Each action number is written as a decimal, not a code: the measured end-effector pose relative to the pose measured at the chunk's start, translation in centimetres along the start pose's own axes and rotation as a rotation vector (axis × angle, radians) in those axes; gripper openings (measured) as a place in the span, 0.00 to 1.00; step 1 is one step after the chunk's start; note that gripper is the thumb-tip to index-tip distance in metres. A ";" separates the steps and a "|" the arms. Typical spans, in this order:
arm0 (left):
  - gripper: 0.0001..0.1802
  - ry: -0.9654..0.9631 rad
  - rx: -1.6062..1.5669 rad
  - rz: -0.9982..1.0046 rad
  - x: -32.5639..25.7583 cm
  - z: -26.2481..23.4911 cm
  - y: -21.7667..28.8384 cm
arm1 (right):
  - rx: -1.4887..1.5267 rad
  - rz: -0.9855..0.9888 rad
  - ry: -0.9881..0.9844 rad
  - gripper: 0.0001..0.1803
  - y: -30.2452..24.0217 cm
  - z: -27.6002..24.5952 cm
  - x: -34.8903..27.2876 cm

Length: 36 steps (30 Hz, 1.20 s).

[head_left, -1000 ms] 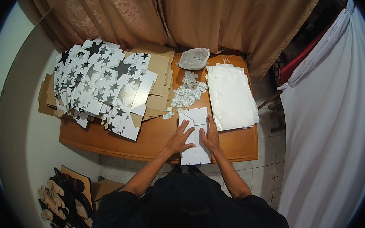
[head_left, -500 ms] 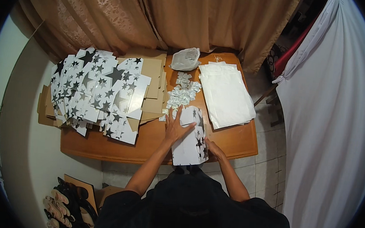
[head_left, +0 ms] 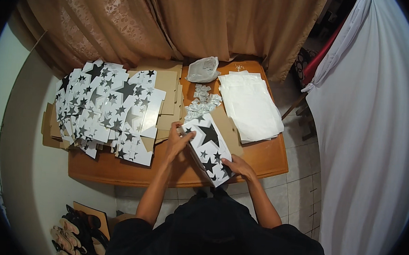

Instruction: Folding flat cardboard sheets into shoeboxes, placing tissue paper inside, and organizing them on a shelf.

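Observation:
Over the front part of the table I hold a white cardboard box [head_left: 206, 146] printed with black and grey stars. It is tilted, with a starred face up. My left hand [head_left: 178, 141] is closed on its left edge, thumb on the upper face. My right hand [head_left: 240, 167] grips the near right edge, thumb on top and most fingers hidden. A plain brown cardboard panel [head_left: 230, 129] shows along the box's far right side; whether it joins the box I cannot tell. Just beyond the box lies a pile of small whitish packets [head_left: 205, 105].
A heap of flat star-printed cardboard pieces [head_left: 106, 106] covers the left of the wooden table [head_left: 111, 170], with brown cardboard [head_left: 169, 89] beside it. White sheets [head_left: 253, 105] are stacked at right. A clear plastic bag [head_left: 203, 69] lies at the back. Shoes [head_left: 71, 234] sit at lower left.
The box has turned over and tilted, so a starred face now points up instead of a mostly white one. My left hand has moved from lying spread on it to gripping its left edge.

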<state>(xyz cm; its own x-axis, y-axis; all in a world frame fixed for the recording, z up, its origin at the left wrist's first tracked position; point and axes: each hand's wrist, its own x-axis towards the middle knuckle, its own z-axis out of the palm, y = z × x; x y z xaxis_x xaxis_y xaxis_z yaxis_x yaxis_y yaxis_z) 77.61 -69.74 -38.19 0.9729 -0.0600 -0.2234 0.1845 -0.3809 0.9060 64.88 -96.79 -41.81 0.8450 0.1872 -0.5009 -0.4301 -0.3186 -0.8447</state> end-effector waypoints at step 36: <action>0.47 -0.011 -0.131 0.137 -10.2 0.0 -13.1 | -0.422 -0.440 0.665 0.56 4.7 3.2 1.0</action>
<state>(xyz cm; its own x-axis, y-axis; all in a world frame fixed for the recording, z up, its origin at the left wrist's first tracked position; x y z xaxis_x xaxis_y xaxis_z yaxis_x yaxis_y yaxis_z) 65.28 -64.11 -47.76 0.9887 -0.1137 -0.0976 0.0673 -0.2452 0.9671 62.65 -95.09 -46.85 0.9713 -0.1619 0.1742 0.0168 -0.6841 -0.7292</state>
